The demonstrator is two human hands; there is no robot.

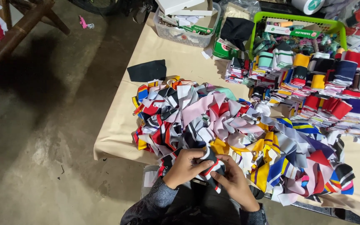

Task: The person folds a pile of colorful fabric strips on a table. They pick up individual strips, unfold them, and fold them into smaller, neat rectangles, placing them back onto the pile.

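Both hands on one fabric strip at the tabletop's near edge.

I see my left hand (pixel 185 166) and right hand (pixel 234 182) pinching a black, white and red strip (pixel 211 165) between them, its long axis running hand to hand, just before the scrap pile (pixel 230 125).

- The place looks like a small garment or textile workshop, a sorting corner rather than a home room.
- A surface (pixel 163 58) covered in plain beige sheeting carries a big loose heap of striped fabric strips (pixel 230 133) in many colours.
- Beside the heap stand neat folded stacks of knit trim (pixel 326 91), grouped by colour.
- A green plastic basket (pixel 296 18) holds thread spools and small boxes; a clear plastic tub (pixel 186 31) holds cartons and scraps.
- A cut black fabric piece (pixel 147 71) lies alone on the sheeting.
- The bare concrete floor (pixel 46 125) is stained and worn, as in a work space.
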